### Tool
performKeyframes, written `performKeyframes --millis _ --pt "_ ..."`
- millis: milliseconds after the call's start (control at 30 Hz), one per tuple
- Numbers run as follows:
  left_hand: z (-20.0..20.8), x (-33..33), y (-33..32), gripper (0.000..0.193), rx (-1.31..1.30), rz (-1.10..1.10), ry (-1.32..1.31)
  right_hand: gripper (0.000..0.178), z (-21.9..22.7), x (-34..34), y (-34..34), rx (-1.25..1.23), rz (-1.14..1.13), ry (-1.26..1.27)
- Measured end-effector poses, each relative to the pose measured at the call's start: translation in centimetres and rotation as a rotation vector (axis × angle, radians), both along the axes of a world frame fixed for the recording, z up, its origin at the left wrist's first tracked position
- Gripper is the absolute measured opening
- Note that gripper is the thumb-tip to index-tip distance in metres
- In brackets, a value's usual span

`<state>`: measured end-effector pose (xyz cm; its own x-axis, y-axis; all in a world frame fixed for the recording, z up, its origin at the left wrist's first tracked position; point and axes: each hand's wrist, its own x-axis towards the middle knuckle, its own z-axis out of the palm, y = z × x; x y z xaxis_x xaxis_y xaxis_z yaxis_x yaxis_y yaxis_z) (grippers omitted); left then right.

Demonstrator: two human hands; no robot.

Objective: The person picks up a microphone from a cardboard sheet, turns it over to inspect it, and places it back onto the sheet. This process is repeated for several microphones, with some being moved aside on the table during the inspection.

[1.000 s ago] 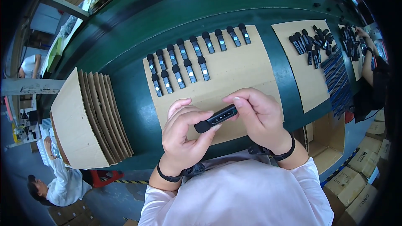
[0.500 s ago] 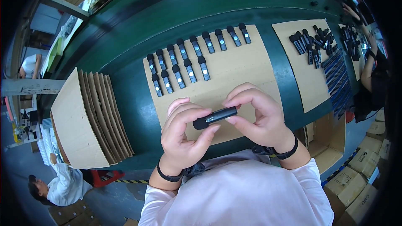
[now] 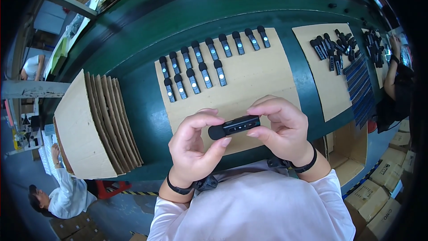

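Observation:
Between my two hands is a small black clip-on wireless microphone [image 3: 240, 126] with a rounded foam tip. My left hand [image 3: 191, 145] has thumb and index finger closed about the foam end. At the other end, my right hand [image 3: 285, 127] pinches the body between thumb and fingers. A narrow face with small marks or openings is turned up toward me. Beyond my hands, similar microphones [image 3: 206, 78] lie in two rows on a flat cardboard sheet [image 3: 258, 80], foam tips pointing away, most showing a pale round spot.
Upright cardboard sheets [image 3: 100, 125] stand at the left on the green table [image 3: 138, 102]. To the right, another cardboard sheet [image 3: 323, 93] carries a loose pile of microphones [image 3: 334, 47] and a dark perforated mat [image 3: 359, 89]. A co-worker's arm [image 3: 391, 71] shows at far right.
The microphone has been rolled about its length, so a different narrow face with small marks now shows. Both hands keep hold of its ends and have shifted slightly.

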<state>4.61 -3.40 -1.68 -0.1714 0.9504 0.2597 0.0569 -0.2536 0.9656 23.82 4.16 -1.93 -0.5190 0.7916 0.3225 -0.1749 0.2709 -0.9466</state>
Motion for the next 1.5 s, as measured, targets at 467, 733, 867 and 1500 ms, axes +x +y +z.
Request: performKeyframes --millis 467,733,867,1500 --pt "0.8 0.3 0.2 0.037 -0.052 0.007 -0.142 0.038 -0.3 -0.2 -0.2 0.044 -0.012 0.019" --pt "-0.2 -0.4 1.7 0.032 -0.148 -0.265 -0.678 0.042 -0.6 -1.7 -0.8 0.224 -0.041 0.066" --pt "-0.7 -0.7 2.0 0.031 -0.11 -0.406 -0.787 0.044 -0.4 -2.2 -0.9 0.373 -0.068 0.018" --pt "0.3 0.0 1.9 0.038 -0.229 -0.307 -0.758 0.044 0.2 -2.2 -0.8 0.461 -0.089 -0.021"
